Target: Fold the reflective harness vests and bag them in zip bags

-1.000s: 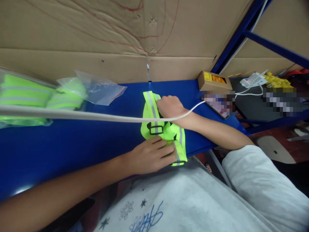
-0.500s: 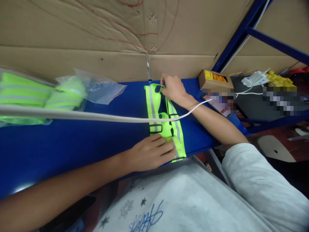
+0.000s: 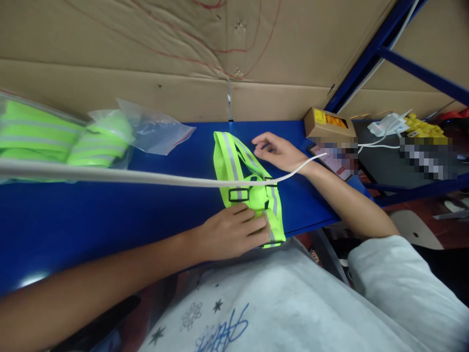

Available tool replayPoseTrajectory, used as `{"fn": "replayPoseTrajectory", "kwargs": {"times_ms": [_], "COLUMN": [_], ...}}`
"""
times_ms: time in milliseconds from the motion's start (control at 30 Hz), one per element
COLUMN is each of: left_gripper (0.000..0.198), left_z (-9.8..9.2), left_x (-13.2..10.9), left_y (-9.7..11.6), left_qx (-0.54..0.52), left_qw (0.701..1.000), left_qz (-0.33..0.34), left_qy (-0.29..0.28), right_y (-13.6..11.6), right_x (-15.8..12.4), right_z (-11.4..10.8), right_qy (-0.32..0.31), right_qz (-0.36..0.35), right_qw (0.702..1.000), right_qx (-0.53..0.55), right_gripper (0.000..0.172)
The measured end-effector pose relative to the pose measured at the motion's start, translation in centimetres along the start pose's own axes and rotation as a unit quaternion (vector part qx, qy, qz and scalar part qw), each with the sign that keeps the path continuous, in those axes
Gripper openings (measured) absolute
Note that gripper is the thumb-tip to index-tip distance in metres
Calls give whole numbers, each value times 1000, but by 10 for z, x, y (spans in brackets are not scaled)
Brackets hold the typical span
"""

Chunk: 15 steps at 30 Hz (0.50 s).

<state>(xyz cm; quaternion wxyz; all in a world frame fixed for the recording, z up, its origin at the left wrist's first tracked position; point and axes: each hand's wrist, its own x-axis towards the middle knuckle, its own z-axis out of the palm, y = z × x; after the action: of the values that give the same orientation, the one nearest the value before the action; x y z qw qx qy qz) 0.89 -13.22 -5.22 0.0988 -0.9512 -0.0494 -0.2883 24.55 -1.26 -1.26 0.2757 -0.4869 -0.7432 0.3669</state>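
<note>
A neon-yellow reflective strap vest (image 3: 229,161) with grey stripes and black buckles lies folded on the blue table (image 3: 172,210). My left hand (image 3: 234,230) rests on its near end, fingers curled over the straps; the fingertips are partly hidden in the fabric. Just right of the vest's far loop is my right hand (image 3: 276,150), thumb and fingers apart and nothing seen between them. It does not touch the straps. A white cable (image 3: 146,177) crosses the view in front of the vest and hides a strip of it.
Bagged neon-yellow vests (image 3: 44,134) lie at the left, beside a clear zip bag (image 3: 161,129). On the right are a small cardboard box (image 3: 318,128), a phone (image 3: 339,164) and yellow items (image 3: 421,127). A cardboard wall (image 3: 183,95) stands behind the table.
My right hand has let go of the vest's far end and moved right and slightly nearer. The far loop now lies flatter. My left hand stays on the near end.
</note>
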Motion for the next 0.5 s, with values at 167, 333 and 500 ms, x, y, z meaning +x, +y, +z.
{"fn": "replayPoseTrajectory", "kwargs": {"times_ms": [167,333,500], "left_gripper": [10,8,8], "left_z": [0,0,-2], "left_x": [-1,-1,-1], "left_y": [1,1,4], "left_qx": [-4,3,25], "left_qw": [1000,1000,1000], "left_qz": [-6,-1,5], "left_qy": [-7,0,-1], "right_y": [-2,-22,-13], "right_x": [-72,-127,-136], "right_z": [1,35,46], "right_qy": [81,-4,17], "right_qz": [-45,-89,-97], "right_qw": [990,976,941], "right_qx": [-108,-198,-324], "right_gripper": [32,38,43]}}
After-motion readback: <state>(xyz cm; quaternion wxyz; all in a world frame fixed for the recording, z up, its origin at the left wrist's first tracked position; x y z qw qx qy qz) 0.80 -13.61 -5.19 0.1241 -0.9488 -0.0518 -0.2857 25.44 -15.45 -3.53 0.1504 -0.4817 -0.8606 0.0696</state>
